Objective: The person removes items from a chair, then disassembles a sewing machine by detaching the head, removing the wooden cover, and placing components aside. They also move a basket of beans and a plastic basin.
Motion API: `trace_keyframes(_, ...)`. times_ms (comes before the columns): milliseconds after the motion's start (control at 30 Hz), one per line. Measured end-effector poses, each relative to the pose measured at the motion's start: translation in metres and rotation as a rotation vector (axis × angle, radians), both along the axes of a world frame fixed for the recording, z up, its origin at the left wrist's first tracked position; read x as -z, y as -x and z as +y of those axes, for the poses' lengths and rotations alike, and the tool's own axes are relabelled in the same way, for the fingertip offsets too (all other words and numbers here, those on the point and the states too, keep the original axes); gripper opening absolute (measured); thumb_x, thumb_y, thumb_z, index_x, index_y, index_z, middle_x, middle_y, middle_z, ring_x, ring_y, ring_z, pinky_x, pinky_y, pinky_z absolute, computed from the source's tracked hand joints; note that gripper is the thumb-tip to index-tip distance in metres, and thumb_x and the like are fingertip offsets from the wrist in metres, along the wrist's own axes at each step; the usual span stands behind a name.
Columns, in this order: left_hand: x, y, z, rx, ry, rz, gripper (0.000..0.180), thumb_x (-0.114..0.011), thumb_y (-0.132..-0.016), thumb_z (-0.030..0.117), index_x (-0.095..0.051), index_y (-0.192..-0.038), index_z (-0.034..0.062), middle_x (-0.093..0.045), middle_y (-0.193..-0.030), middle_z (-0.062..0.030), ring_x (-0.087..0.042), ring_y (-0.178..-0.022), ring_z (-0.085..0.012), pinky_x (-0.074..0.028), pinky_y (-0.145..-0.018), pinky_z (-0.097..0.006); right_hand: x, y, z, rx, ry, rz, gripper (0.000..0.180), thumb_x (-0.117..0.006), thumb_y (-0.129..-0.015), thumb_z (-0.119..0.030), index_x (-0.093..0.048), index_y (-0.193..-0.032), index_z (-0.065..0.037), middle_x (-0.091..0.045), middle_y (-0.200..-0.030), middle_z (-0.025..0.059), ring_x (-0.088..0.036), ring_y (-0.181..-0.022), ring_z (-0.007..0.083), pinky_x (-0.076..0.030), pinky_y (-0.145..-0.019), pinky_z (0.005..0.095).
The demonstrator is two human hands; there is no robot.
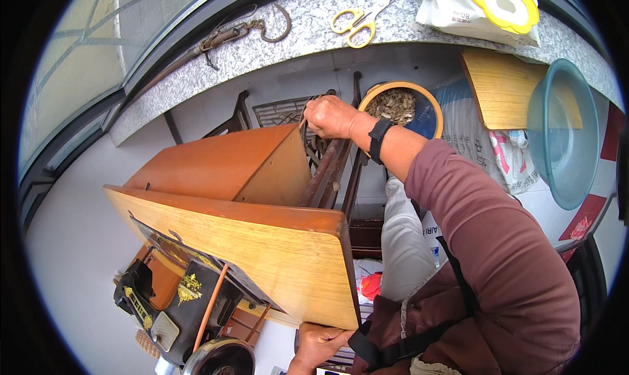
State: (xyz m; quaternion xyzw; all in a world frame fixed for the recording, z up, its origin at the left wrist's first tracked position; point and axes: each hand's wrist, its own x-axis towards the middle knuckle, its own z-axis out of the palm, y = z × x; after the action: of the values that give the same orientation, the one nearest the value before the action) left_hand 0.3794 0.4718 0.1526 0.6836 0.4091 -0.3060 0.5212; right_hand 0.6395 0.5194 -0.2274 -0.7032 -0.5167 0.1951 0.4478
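Observation:
A treadle sewing machine table [275, 250] is tipped up on its side before me, its wooden top facing left and down. The black sewing machine head [196, 303] with gold decoration hangs at the lower left, beside its handwheel [219, 358]. My left hand [318, 345] grips the table's lower edge, thumb against the wood. My right hand [329, 116] reaches over to the underside, fingers pinched on a thin brown belt [303, 119] by the iron stand [327, 172]. An orange-brown wooden box [209, 162] is fixed under the tabletop. My palm hides part of the belt.
Above runs a granite ledge [314, 21] with yellow-handled scissors [357, 28], a metal hook tool [242, 31] and a wipes pack [485, 11]. A round tub of shell-like pieces [393, 106], a wooden board [498, 90] and a teal basin [563, 136] stand at the right.

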Motion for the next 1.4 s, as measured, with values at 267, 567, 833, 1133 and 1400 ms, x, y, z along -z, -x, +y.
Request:
trace_keyframes(267,0.005,-0.007,0.002,0.017,-0.034,-0.086,0.021,-0.081,-0.073,0.006,-0.066,-0.059,0.0011,-0.062,-0.055,-0.0078,-0.063,-0.05,-0.0169,-0.047,-0.047,-0.028,0.013,0.003,0.002,0.022,0.195,0.229,0.012,-0.058,-0.073,-0.011,-0.064,-0.074,-0.001,-0.066,-0.086,0.0181,-0.063,-0.082,0.0387,-0.052,-0.074,0.0441)
trace_keyframes(567,0.006,-0.009,0.004,0.067,-0.06,-0.118,0.021,-0.08,-0.073,0.006,-0.067,-0.058,0.0025,-0.063,-0.055,-0.0059,-0.064,-0.05,-0.0156,-0.047,-0.047,-0.027,0.015,-0.018,-0.003,-0.222,0.745,0.474,0.021,-0.057,-0.079,-0.012,-0.072,-0.092,-0.005,-0.067,-0.099,0.0193,-0.063,-0.096,0.0381,-0.05,-0.082,0.0439)
trace_keyframes(833,0.001,-0.001,0.003,-0.055,0.082,0.07,0.022,-0.08,-0.076,0.012,-0.07,-0.06,0.0009,-0.065,-0.054,-0.0041,-0.063,-0.049,-0.0091,-0.049,-0.047,-0.024,0.008,-0.012,-0.042,0.103,0.669,0.522,0.026,-0.058,-0.083,-0.021,-0.069,-0.098,-0.002,-0.066,-0.099,0.0219,-0.062,-0.098,0.04,-0.049,-0.085,0.0447)
trace_keyframes(1133,-0.007,-0.007,0.003,-0.143,0.116,0.292,0.028,-0.078,-0.08,0.021,-0.071,-0.066,-0.002,-0.065,-0.055,-0.0057,-0.053,-0.041,-0.0068,-0.04,-0.035,-0.022,-0.021,0.001,-0.135,0.119,0.672,0.375,0.025,-0.061,-0.083,-0.022,-0.069,-0.096,-0.003,-0.065,-0.094,0.0249,-0.064,-0.089,0.0401,-0.05,-0.077,0.044)
trace_keyframes(1400,-0.013,-0.006,0.008,-0.117,0.167,0.328,0.037,-0.075,-0.08,0.036,-0.07,-0.064,0.0033,-0.063,-0.052,-0.0036,-0.052,-0.037,-0.0101,-0.041,-0.038,-0.025,-0.075,0.017,-0.229,0.039,0.748,0.444,0.017,-0.062,-0.08,-0.015,-0.068,-0.087,-0.001,-0.065,-0.084,0.0236,-0.065,-0.083,0.0385,-0.052,-0.073,0.0414)
